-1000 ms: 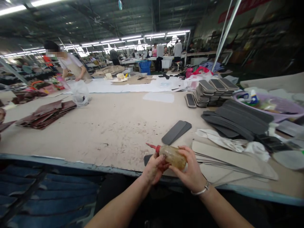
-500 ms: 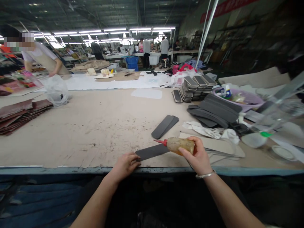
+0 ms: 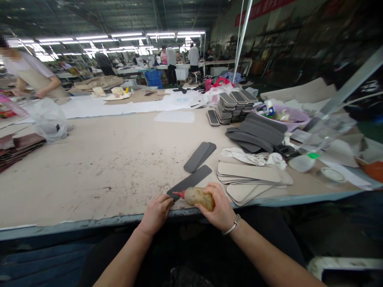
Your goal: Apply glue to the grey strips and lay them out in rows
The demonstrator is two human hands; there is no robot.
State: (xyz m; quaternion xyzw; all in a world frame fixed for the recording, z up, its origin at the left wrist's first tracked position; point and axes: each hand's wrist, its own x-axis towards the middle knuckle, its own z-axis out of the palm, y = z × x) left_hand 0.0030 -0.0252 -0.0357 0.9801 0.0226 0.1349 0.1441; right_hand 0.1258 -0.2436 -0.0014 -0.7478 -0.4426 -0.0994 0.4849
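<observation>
My left hand (image 3: 157, 213) pinches the near end of a dark grey rounded strip (image 3: 191, 178) that lies slanted on the table. In my right hand (image 3: 220, 207) is a yellowish squeeze bottle (image 3: 197, 198) with a red nozzle, tipped on its side. The nozzle points left and hangs over the near end of the strip; whether it touches cannot be made out. Just beyond lie two more grey strips (image 3: 199, 156), overlapping. To the right of the bottle sits a fanned pile of beige strips (image 3: 248, 172).
Dark grey strips (image 3: 259, 131) are heaped at the right, before stacked edged pieces (image 3: 229, 105) and a purple basin (image 3: 295, 119). A white cloth (image 3: 245, 155) and clear container (image 3: 302, 162) lie nearby. Reddish-brown sheets (image 3: 24, 147) and a plastic bag (image 3: 49, 119) are left. A co-worker (image 3: 32, 73) stands across.
My right hand has brought the bottle left and down, so its nozzle is now over the strip's near end. My left hand stays on the strip, which lies more steeply. The view has shifted right.
</observation>
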